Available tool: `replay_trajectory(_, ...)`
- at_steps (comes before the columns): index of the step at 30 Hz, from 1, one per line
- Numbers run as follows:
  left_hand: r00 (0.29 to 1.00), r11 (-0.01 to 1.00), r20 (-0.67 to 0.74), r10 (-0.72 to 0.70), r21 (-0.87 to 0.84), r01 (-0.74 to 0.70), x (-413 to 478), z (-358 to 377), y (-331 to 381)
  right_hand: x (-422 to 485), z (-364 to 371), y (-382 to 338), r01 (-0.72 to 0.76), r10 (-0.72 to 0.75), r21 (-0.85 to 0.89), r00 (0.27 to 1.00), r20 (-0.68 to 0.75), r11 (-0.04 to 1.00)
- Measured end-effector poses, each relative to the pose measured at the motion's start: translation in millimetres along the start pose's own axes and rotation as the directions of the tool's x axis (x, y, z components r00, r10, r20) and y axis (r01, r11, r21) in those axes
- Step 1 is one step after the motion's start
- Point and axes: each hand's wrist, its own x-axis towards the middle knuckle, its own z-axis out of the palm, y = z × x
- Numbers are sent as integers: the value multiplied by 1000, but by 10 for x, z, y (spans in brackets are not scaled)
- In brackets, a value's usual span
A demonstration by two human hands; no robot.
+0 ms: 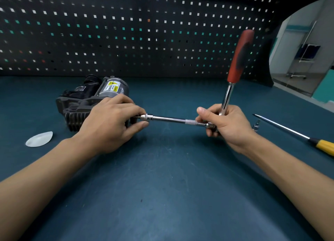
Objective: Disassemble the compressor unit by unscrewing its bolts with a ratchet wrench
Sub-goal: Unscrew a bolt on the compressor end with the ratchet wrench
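The left hand (110, 121) is pinching the socket end of a long chrome extension bar (169, 119) between thumb and fingertips, steadying it against the near side of the compressor, while the right hand (226, 124) is gripping the head of the chrome ratchet wrench with a red and black handle (236, 63), whose handle is standing nearly upright above the fist. The bar is lying almost level, running left to right between the two hands, so its long axis is pointing straight at the grey finned metal compressor unit with a yellow warning label (90, 100), which is sitting on the dark teal bench mat (162, 186) just behind and under the left hand. The bolt itself is hidden by the fingers, so whether the socket is seated cannot be told. Judging from this, the coming swing of the handle depends on the bar staying square to the bolt. Lying off to the right are a yellow-handled screwdriver (307, 137) and a small loose chrome socket (256, 125); a white plastic scrap (38, 139) is lying to the left.
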Motion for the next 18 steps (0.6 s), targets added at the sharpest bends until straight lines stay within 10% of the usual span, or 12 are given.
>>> replay_trajectory(18, 999, 999, 6, -38, -19, 38, 4, -18, 25, -44, 13, -40, 432, -430, -83, 902, 46, 898)
